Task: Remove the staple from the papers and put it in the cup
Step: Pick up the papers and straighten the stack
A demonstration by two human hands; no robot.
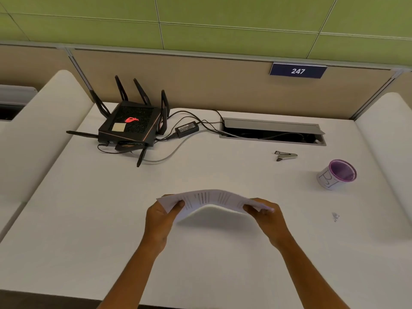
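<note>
Bowed white printed paper sheets (211, 200), long axis hand-to-hand, ends pinched in closed left hand (161, 217) and right hand (267, 216)

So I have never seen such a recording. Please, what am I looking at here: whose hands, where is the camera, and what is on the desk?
No machine here: a person works with bare hands. The single picture comes from a camera on the person's head, looking down. The left hand and right hand each pinch one end of the papers, which arch above the desk. A staple remover and a cup stand to the right; a router is at the back left. The staple itself is too small to see.
</note>
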